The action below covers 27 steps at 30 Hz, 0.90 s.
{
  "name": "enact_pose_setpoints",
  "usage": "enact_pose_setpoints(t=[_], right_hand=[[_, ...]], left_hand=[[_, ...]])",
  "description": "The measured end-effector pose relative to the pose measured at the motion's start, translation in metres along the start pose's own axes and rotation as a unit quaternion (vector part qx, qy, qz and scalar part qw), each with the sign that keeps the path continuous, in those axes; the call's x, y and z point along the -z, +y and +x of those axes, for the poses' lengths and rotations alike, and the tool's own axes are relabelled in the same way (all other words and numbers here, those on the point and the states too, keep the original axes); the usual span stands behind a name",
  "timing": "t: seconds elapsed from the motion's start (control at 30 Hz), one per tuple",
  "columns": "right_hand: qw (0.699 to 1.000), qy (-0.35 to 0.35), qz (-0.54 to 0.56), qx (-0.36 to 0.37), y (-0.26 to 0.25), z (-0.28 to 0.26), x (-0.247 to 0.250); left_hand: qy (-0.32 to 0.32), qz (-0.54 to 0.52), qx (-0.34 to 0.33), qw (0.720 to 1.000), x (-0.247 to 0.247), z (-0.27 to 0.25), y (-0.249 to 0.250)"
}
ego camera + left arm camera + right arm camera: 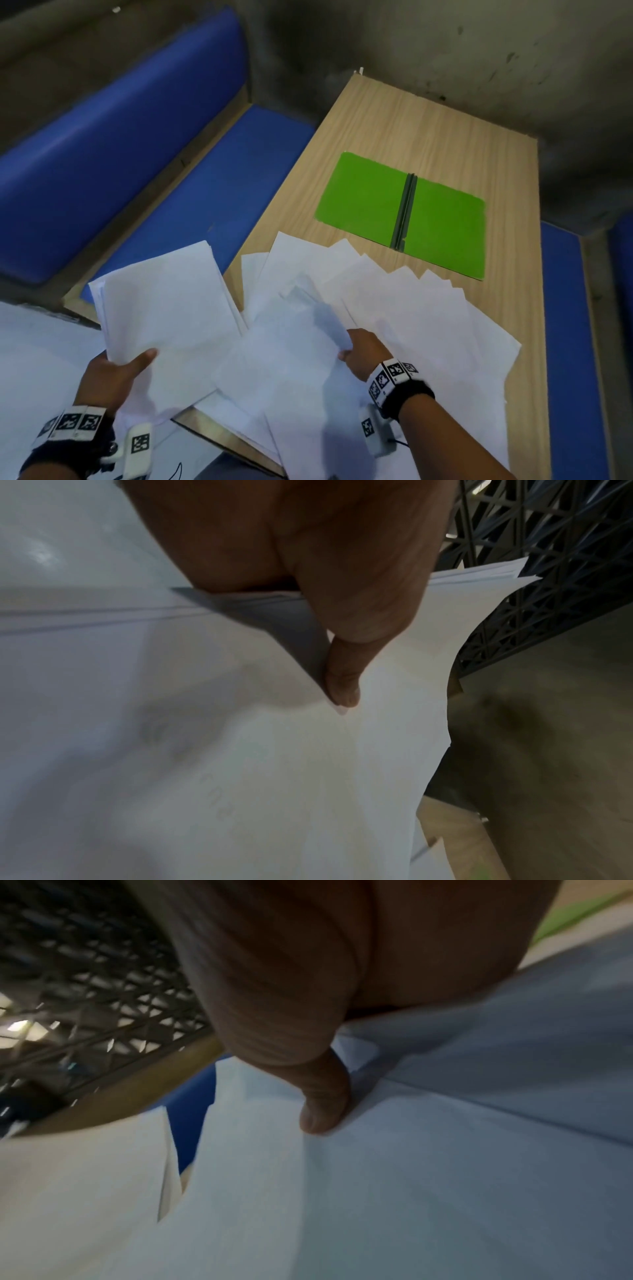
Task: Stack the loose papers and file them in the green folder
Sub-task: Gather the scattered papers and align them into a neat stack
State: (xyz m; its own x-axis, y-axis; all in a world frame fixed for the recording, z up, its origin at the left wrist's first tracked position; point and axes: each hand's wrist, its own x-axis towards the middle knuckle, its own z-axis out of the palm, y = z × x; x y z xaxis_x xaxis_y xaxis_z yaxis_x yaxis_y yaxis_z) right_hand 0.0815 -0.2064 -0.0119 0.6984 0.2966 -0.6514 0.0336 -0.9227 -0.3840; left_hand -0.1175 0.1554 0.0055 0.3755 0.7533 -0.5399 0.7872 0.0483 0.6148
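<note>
The green folder (404, 212) lies open and flat on the wooden table (428, 123), its dark spine in the middle. White loose papers (411, 308) are fanned over the near half of the table. My left hand (116, 370) holds a gathered stack of papers (164, 308) off the table's left edge, thumb on top; the left wrist view shows the thumb (342, 685) pressing that stack (240, 764). My right hand (359, 353) pinches a lifted sheet (301, 342) from the pile; in the right wrist view the thumb (322, 1112) lies on the sheet (411, 1177).
A blue padded bench (137, 154) runs along the left of the table, and another blue seat (568, 325) sits on the right. A grey concrete wall (445, 41) stands behind. A strip of green folder (575, 915) shows at the right wrist view's top right.
</note>
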Motion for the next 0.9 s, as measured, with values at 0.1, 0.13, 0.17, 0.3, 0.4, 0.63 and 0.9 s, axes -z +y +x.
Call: enact_pose_setpoints(t=[0.1,0.13,0.17,0.3,0.4,0.63,0.9], right_hand=[[0.993,-0.038,-0.108,0.035,-0.009,0.000,-0.002],[0.991,-0.047,-0.122,0.039,-0.014,-0.001,-0.005],[0.990,-0.053,-0.122,0.044,-0.019,-0.002,-0.009],[0.994,-0.040,-0.099,0.028,-0.033,-0.007,-0.024],[0.994,-0.038,-0.096,0.023,-0.034,-0.011,-0.027],[0.995,0.031,0.099,0.016,0.005,-0.026,0.007],[0.990,0.069,0.036,-0.120,0.115,-0.045,0.019]], left_hand=[[0.014,0.003,0.004,1.000,0.008,0.002,0.000],[0.019,0.004,0.005,1.000,0.009,0.002,-0.001],[0.023,0.007,0.005,1.000,0.010,0.000,0.000],[0.027,-0.004,0.016,0.999,0.007,-0.004,0.000],[0.029,-0.007,0.031,0.999,0.006,-0.005,-0.002],[0.033,-0.061,0.039,0.997,0.015,-0.010,0.002],[0.006,-0.088,0.019,0.996,0.004,-0.024,0.016]])
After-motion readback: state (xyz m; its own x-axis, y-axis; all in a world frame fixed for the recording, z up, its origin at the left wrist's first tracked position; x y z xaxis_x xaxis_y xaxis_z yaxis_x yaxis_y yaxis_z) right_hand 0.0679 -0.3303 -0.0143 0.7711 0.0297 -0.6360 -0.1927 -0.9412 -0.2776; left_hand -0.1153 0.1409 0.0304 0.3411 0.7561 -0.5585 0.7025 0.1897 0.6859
